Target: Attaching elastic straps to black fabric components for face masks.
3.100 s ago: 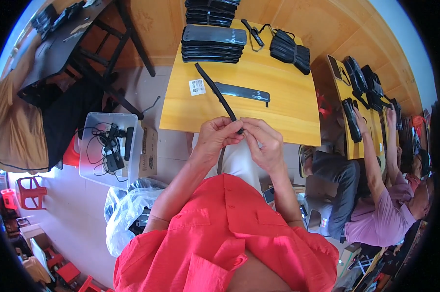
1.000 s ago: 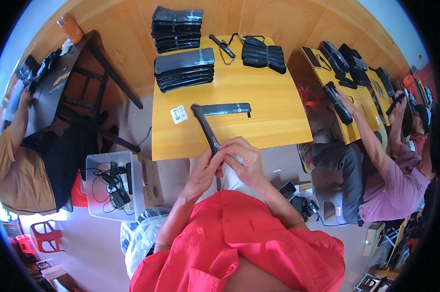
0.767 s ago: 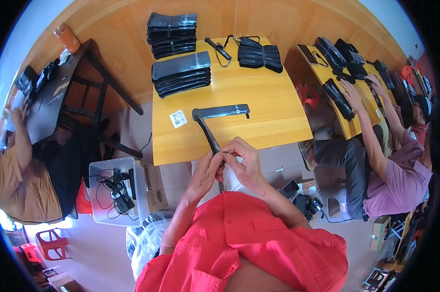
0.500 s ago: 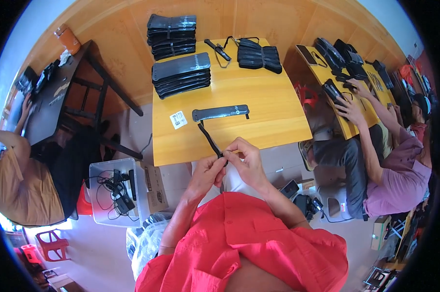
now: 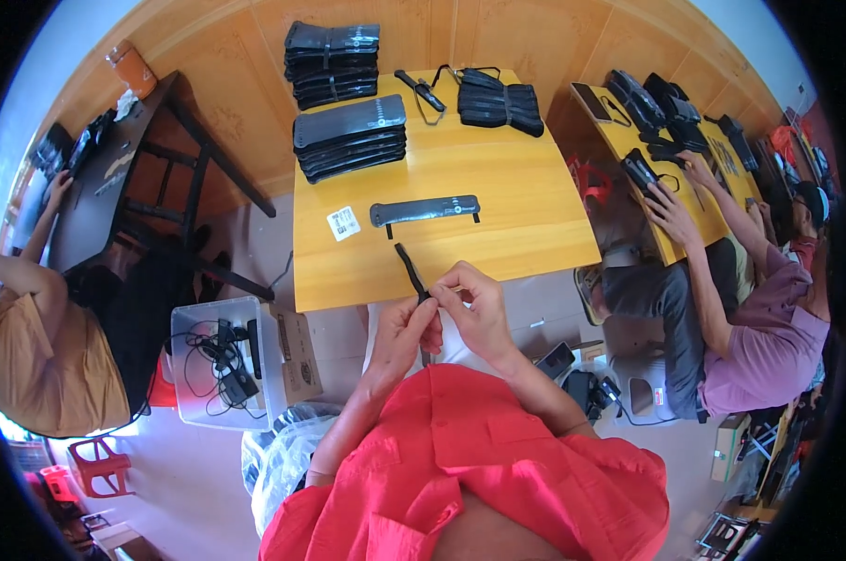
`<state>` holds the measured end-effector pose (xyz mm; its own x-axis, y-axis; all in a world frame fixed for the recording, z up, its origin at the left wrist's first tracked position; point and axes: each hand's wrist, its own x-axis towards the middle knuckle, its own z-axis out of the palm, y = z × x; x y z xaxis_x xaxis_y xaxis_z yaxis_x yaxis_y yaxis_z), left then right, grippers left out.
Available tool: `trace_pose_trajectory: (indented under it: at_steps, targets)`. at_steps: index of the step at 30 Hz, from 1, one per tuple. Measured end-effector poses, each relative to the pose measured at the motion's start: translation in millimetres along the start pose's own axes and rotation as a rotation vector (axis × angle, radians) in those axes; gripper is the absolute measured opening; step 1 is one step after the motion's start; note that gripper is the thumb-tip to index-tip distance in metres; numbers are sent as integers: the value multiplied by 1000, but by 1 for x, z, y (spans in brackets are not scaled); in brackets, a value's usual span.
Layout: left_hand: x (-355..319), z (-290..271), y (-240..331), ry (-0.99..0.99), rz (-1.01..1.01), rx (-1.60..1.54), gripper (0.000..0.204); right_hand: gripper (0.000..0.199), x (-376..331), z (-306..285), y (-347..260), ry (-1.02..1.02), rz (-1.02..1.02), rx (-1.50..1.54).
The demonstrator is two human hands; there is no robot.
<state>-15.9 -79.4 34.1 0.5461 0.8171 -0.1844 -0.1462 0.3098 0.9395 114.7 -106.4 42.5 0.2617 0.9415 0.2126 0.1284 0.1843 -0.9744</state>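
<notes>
A narrow black strap is pinched between my two hands at the table's near edge, one end sticking out toward the table. My left hand is closed on it from the left. Fingertips of my right hand meet it from the other side, also closed. Beyond them, a flat black sleeve-like pouch lies across the yellow table, with two short black tabs under its near edge. A white printed label lies left of the pouch. The strap's lower part is hidden by my fingers.
Stacks of similar black pouches stand at the back left, with a banded black bundle at the back right. A clear bin of cables sits on the floor at left. People work at side tables, including one in a purple shirt.
The strap's far end has shifted slightly down and right, apart from the pouch. My hands stay almost in place. At left, the neighbouring person's arm has moved.
</notes>
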Motion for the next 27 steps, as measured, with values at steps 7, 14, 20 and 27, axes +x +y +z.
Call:
trace_pose_trajectory:
  at_steps: [7,14,20,27]
  targets:
    - [-9,7,13,11,-54,147,37,10,20,-31,17,147,21,-2]
    - [-35,-22,2,-176,-187,-2,39,12,72,-137,55,431,137,106]
    - [-64,-38,2,-235,-246,169,38,16,92,-201,66,518,81,51]
    - [-101,-104,9,-106,-231,84,36,19,109,-277,58,850,3,-15]
